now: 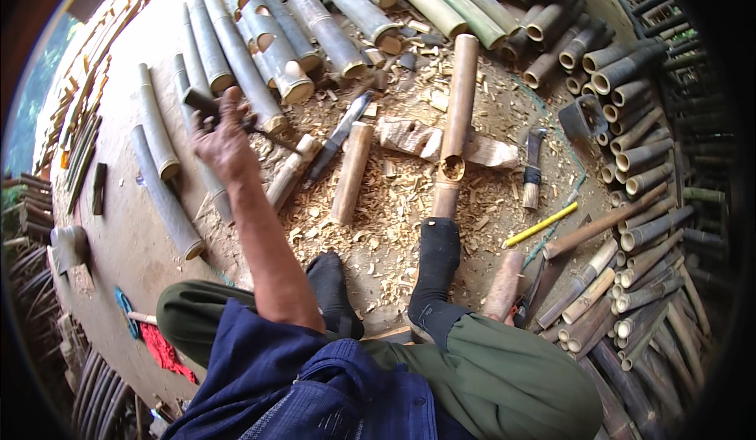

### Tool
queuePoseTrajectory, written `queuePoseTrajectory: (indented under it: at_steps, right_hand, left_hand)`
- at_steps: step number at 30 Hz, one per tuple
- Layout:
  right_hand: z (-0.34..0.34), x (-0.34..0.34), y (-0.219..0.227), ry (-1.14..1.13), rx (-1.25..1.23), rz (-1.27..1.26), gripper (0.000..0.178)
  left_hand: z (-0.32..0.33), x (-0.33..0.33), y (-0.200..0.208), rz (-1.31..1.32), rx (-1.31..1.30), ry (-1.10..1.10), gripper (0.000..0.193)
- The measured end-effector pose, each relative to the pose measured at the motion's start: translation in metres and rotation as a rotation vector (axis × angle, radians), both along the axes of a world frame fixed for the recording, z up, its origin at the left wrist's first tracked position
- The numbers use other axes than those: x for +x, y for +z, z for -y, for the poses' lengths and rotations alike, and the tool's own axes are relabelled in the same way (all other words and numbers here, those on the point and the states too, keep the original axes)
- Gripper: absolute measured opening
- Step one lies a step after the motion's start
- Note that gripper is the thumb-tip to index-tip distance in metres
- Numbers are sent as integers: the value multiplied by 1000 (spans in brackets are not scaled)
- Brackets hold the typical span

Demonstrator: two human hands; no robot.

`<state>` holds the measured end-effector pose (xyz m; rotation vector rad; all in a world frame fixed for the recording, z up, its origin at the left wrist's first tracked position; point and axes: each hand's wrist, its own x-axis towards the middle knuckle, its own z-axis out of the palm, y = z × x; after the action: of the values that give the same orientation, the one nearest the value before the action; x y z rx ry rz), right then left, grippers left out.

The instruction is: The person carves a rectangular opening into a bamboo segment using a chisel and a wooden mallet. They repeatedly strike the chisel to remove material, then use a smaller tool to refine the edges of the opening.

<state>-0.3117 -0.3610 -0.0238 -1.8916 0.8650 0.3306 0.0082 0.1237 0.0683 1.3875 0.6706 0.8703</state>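
While the left hand [224, 144] curls its grip round a dark tool [201, 103] (right hand unseen), the bamboo tube [458, 109] spans a pale log [491, 152], socked foot [438, 245] at its near end; slack pressure could let it roll.

dark tool [201, 102] partly hidden, top bamboo poles [349, 4] cropped

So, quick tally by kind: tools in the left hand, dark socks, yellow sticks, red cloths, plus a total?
Dark tool in the left hand: 1
Dark socks: 2
Yellow stick: 1
Red cloth: 1
Total: 5
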Motion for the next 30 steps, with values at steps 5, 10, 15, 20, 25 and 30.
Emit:
queuePoseTrajectory:
  at_steps: [5,10,15,20,25,30]
  right_hand:
    - [-19,74,88,-191,391,104,71]
    - [-3,131,121,-48,499,133,78]
    - [4,193,139,165,571,267,77]
    - [-24,250,165,462,314,358,97]
    - [-52,288,187,762,184,458,121]
    - [-71,309,212,967,105,558,122]
  left_hand:
    - [45,-4,-21,66,-686,-208,38]
    - [118,-11,-38,34,-850,-305,32]
    - [165,-10,-58,178,-1057,-364,28]
    - [193,6,-66,246,-901,-305,28]
    - [192,20,-76,163,-852,-270,26]
    - [214,20,-77,186,-987,-283,26]
